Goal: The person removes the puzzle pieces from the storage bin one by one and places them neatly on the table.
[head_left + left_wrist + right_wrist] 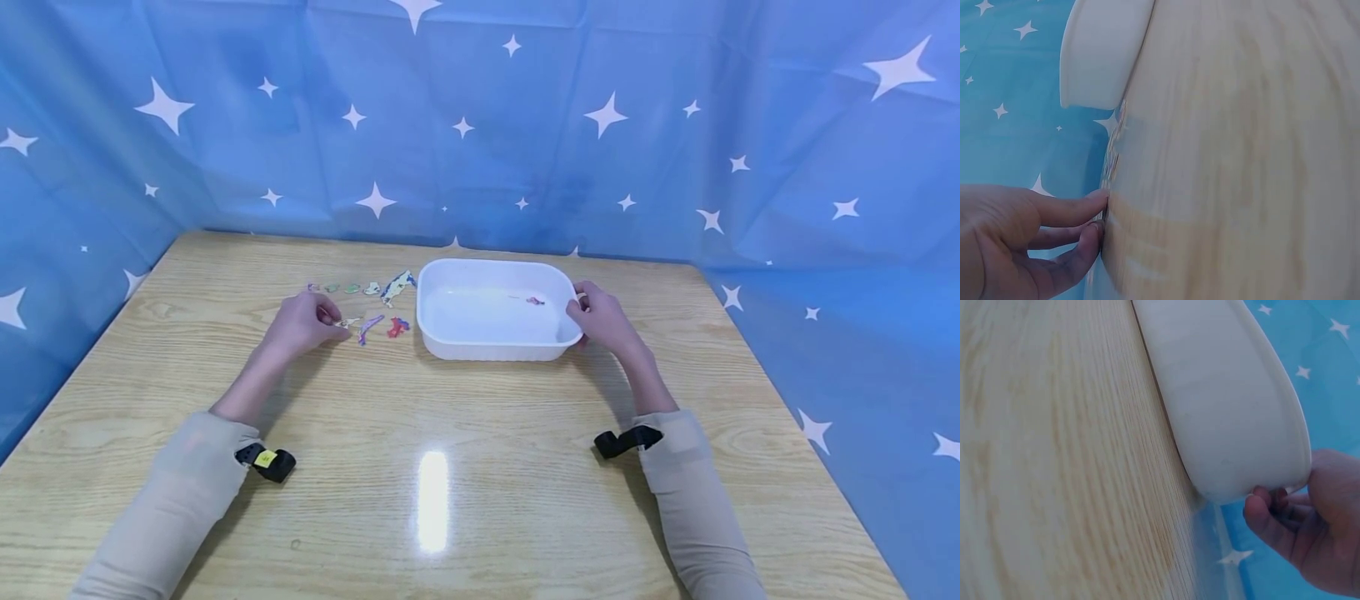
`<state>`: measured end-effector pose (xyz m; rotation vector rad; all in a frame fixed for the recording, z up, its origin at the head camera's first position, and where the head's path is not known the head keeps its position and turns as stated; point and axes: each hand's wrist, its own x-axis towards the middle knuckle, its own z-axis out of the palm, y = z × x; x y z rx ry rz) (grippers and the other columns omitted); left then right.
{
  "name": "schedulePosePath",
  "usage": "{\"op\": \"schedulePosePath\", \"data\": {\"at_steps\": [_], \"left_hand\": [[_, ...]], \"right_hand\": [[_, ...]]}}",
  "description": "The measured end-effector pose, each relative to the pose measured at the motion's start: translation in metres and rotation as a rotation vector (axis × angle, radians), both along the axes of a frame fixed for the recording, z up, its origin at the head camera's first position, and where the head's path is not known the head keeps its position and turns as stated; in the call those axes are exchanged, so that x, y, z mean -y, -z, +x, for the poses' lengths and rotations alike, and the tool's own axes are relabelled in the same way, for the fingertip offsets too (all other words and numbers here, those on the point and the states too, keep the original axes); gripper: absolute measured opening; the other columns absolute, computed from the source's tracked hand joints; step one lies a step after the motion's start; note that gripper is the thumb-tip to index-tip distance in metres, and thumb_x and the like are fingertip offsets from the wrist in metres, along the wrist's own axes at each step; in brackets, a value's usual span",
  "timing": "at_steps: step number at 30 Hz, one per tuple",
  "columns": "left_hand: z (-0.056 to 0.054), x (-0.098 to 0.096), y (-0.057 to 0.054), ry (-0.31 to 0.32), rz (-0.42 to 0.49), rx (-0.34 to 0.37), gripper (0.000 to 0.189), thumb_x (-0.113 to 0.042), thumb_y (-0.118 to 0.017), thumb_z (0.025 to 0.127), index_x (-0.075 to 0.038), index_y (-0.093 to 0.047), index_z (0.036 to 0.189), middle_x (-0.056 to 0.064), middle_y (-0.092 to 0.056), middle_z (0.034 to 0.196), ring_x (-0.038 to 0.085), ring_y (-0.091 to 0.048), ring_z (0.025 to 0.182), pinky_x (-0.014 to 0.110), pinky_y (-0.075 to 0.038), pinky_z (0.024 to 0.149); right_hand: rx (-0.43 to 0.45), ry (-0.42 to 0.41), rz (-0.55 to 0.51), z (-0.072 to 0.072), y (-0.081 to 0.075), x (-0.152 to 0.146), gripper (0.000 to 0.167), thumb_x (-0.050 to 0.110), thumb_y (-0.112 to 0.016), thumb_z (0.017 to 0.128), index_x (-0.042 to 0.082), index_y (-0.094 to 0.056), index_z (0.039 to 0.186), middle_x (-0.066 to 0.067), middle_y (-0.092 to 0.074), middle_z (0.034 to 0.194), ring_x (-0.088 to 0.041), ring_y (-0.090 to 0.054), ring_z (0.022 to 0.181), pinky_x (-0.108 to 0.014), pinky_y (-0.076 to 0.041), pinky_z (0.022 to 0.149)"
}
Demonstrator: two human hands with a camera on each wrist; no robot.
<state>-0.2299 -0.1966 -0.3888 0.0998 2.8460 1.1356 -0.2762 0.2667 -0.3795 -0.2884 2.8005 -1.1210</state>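
Observation:
My left hand is low over the table at the left end of the nearer row of small flat cutouts. Its thumb and fingertips pinch a pale cutout at the tabletop. Beside that lie a purple cutout and a red-and-blue cutout. My right hand grips the right end of a white plastic basin, thumb at the rim and fingers curled against the outside, as the right wrist view also shows. Inside the basin is a small pinkish-red piece.
Behind the nearer row runs a farther one of several cutouts, among them a large cream-and-blue cutout close to the basin's left wall and a green cutout. The wooden table ends at a blue star-patterned cloth behind.

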Motion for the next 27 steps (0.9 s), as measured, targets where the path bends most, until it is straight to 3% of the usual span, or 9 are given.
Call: {"op": "schedulePosePath", "data": {"at_steps": [13,18,27], "left_hand": [[0.001,0.007,-0.005,-0.001,0.059,-0.055,0.033,-0.014,-0.071,0.092,0.007,-0.065,0.116,0.018,-0.066,0.099,0.027,-0.062,0.085,0.031,-0.049,0.067],[0.001,-0.005,-0.015,0.003,0.116,-0.094,0.028,-0.012,-0.066,0.094,0.006,-0.065,0.116,0.018,-0.066,0.100,0.030,-0.064,0.090,0.030,-0.050,0.071],[-0.003,-0.039,-0.024,0.084,0.222,-0.196,0.021,-0.005,-0.062,0.095,0.006,-0.067,0.112,0.020,-0.068,0.102,0.033,-0.066,0.094,0.038,-0.053,0.083]], "right_hand": [[0.001,0.009,-0.002,0.001,-0.002,0.001,0.044,0.017,-0.044,0.103,-0.006,-0.043,0.140,-0.022,-0.059,0.096,-0.029,-0.064,0.056,-0.042,-0.058,0.054],[0.008,0.008,-0.008,0.000,-0.001,0.000,0.044,0.018,-0.044,0.103,-0.005,-0.044,0.140,-0.022,-0.059,0.096,-0.028,-0.064,0.057,-0.041,-0.058,0.053],[-0.001,0.010,-0.003,-0.001,0.001,0.000,0.043,0.017,-0.046,0.102,-0.005,-0.045,0.139,-0.021,-0.058,0.095,-0.028,-0.063,0.057,-0.041,-0.058,0.053]]}}
